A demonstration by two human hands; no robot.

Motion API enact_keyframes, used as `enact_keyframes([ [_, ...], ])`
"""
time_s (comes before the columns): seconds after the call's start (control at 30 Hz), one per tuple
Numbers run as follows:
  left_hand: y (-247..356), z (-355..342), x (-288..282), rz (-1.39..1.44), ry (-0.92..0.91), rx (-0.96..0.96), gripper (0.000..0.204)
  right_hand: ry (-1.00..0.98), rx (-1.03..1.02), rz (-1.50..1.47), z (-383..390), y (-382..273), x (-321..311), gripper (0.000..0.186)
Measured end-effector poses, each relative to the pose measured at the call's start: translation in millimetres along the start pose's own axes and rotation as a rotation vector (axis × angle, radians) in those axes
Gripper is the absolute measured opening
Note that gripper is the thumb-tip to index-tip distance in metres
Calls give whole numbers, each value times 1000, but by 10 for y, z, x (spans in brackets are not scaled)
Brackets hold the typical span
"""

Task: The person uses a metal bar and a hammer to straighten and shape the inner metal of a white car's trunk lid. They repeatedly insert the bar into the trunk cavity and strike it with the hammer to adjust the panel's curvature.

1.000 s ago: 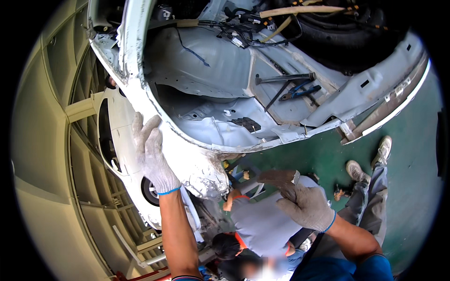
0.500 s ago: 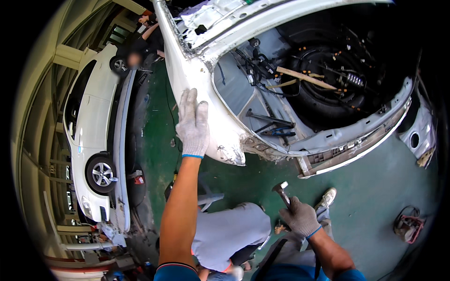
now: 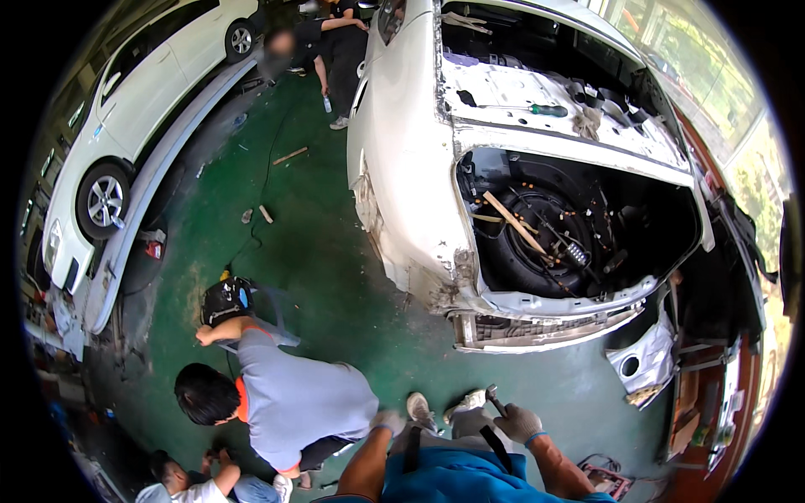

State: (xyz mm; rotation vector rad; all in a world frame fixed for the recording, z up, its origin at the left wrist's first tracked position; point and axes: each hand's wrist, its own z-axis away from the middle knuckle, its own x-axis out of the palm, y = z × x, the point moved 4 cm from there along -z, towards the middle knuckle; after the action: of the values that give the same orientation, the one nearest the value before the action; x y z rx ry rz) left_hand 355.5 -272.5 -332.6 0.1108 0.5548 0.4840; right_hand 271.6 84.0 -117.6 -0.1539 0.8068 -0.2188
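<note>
A hammer (image 3: pixel 496 401) is in my gloved right hand (image 3: pixel 518 423), its head up and its handle inside my closed fingers, low in front of my right leg. My gloved left hand (image 3: pixel 389 421) hangs by my left thigh, away from the car; its fingers are too small and blurred to make out. Ahead stands a white car body (image 3: pixel 411 159) with its trunk open and its rear corner (image 3: pixel 449 289) rough and damaged. Inside the trunk lie a spare wheel (image 3: pixel 516 260), wiring and a wooden stick (image 3: pixel 510 220). A green-handled screwdriver (image 3: pixel 547 110) rests on the rear shelf.
Close on my left, a person in a grey shirt (image 3: pixel 306 402) bends over a black machine (image 3: pixel 226 300); another sits (image 3: pixel 189 482) lower left. A person in black (image 3: pixel 327 50) stands beside the car. A white car (image 3: pixel 155 67) is on a lift rail (image 3: pixel 159 168). A cable (image 3: pixel 267 180) crosses the floor.
My left hand has come off the car's rear side panel and dropped to my thigh. The view has swung and drawn back, showing more of the car. The hammer is still in my right hand.
</note>
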Motion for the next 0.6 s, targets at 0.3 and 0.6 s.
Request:
enact_keyframes([
  [0.3,-1057,-485,1096,118,89,-24,69,2,273,44,-150,1666,637,53],
  [0.6,1499,483,-3007,1720,255,475,64,6,563,-380,316,1894,513,38],
])
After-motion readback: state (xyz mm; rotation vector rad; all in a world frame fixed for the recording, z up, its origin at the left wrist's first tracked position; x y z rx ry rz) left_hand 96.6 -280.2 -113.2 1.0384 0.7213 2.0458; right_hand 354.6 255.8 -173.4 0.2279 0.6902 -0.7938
